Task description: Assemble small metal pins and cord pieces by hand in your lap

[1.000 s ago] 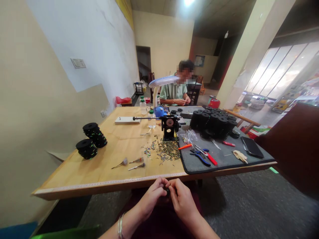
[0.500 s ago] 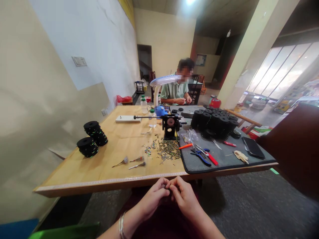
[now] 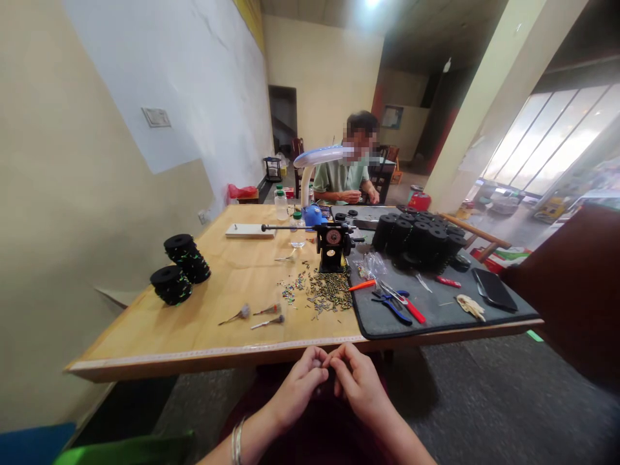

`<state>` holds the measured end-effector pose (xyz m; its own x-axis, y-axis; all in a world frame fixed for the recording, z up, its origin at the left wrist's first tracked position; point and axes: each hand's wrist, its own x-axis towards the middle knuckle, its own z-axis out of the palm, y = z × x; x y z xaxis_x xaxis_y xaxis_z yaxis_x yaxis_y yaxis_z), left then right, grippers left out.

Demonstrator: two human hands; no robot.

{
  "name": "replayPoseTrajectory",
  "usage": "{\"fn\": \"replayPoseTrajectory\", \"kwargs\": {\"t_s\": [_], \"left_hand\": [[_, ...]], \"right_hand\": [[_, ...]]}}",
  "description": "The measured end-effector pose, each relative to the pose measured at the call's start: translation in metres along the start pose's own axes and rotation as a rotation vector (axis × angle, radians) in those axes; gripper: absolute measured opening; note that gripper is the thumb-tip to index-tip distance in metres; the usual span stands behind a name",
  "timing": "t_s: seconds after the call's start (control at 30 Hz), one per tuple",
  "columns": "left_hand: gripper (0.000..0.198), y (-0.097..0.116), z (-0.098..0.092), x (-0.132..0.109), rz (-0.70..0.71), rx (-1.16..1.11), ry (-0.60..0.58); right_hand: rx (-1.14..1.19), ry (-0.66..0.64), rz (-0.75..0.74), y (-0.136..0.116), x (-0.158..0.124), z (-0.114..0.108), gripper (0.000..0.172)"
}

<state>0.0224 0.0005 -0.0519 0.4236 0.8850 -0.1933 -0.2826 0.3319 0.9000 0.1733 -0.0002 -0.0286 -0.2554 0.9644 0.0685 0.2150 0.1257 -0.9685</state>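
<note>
Yellow and white walls run down the left side of a long room, and a big wooden table [image 3: 194, 336] fills the middle. Both hands sit low, just in front of the table's near edge and a bit under it. They are not touching the table.

The left hand [image 3: 296, 389] has its fingers curled in, with silver bangles [image 3: 236, 440] on the wrist. The right hand [image 3: 362, 389] is curled the same way. The tips of both hands meet in the middle and press together. I cannot tell if something tiny is pinched there, because the fingers hide that spot.

Closest on the table are three little brush sticks [image 3: 252, 316], lying flat near the front edge. Just past them is a heap of small bits [image 3: 324, 294] in front of a black crank machine [image 3: 333, 247]. A long thin rod sticks out of the machine to the left.

A grey mat [image 3: 436, 320] covers the right end. On it lie blue pliers [image 3: 390, 305], red pliers [image 3: 413, 312], an orange tool [image 3: 361, 285], a dark phone [image 3: 494, 289] and a bunch of black spools [image 3: 419, 237]. Two more spool stacks [image 3: 179, 268] stand far off on the left side.

At the far end another person [image 3: 346, 179] in a green shirt sits behind a white lamp [image 3: 317, 158], hands close together on the table.
</note>
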Motion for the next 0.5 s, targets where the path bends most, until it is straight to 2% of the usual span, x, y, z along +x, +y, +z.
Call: {"fn": "replayPoseTrajectory", "kwargs": {"t_s": [0.13,0.3,0.4,0.5], "left_hand": [[0.015,0.003,0.000,-0.003,0.006,-0.018,0.043],[0.018,0.012,0.002,-0.008,-0.008,-0.057,0.060],[0.017,0.016,0.002,-0.009,0.009,-0.064,0.046],[0.015,0.020,0.002,-0.011,0.030,-0.080,0.054]], "right_hand": [[0.083,0.034,0.040,0.008,0.002,-0.002,0.031],[0.123,0.137,0.045,0.016,0.009,-0.014,0.040],[0.050,0.204,0.036,0.019,0.015,-0.021,0.042],[-0.139,0.252,-0.039,0.020,0.023,-0.025,0.033]]}}
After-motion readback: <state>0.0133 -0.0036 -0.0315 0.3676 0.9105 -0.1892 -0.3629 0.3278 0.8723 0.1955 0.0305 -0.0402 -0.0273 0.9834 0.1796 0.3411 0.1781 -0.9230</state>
